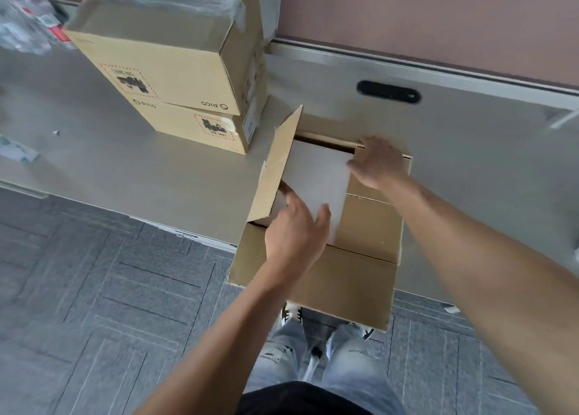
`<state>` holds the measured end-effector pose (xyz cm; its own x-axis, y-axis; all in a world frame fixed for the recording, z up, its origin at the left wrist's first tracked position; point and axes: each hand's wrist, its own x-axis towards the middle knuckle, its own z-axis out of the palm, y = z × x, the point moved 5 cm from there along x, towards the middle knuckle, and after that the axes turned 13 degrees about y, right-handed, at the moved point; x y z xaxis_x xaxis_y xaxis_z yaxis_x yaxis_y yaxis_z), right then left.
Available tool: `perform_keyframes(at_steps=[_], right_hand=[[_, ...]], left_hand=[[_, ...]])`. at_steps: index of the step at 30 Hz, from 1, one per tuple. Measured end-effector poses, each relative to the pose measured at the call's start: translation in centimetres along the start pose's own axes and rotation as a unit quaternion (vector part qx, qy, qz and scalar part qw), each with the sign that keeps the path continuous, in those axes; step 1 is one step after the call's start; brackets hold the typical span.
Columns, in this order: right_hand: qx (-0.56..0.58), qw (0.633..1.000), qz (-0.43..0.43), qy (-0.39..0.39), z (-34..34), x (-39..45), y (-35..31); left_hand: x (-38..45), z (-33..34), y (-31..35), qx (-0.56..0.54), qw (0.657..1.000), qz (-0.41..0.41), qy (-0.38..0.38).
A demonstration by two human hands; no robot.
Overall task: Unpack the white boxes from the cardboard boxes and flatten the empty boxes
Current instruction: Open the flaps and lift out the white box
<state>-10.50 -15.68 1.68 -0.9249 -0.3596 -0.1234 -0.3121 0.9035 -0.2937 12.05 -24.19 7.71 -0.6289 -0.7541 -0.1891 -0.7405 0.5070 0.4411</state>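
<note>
An open cardboard box (360, 276) sits at the desk's near edge, overhanging it, flaps spread. A white box (316, 176) lies inside it, its top showing. My left hand (294, 236) rests on the white box's near left corner, index finger pushed between it and the raised left flap (275, 167). My right hand (379, 163) presses on the white box's far right edge, fingers spread over it and the cardboard rim. Neither hand clearly grips the white box.
Two stacked cardboard boxes (175, 79) stand on the light desk (125, 170) to the left, the top one open. Crumpled clear plastic (25, 19) lies at far left. A black cable slot (388, 91) is behind. My legs and grey carpet are below.
</note>
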Motion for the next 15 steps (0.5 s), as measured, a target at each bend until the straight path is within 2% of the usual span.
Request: perform_keyframes(at_steps=[7, 11, 15], right_hand=[[0.019, 0.998, -0.006, 0.055, 0.2, -0.9, -0.9], [0.071, 0.991, -0.048, 0.105, -0.7, -2.2, -2.3], [0.062, 0.981, -0.086, 0.165, -2.3, -3.4, -3.2]], left_hand=[[5.9, -2.5, -3.8, 0.009, 0.998, -0.021, 0.066], [7.4, -1.6, -6.6, 0.034, 0.997, -0.040, 0.050], [7.7, -0.6, -7.8, 0.060, 0.996, -0.033, 0.051]])
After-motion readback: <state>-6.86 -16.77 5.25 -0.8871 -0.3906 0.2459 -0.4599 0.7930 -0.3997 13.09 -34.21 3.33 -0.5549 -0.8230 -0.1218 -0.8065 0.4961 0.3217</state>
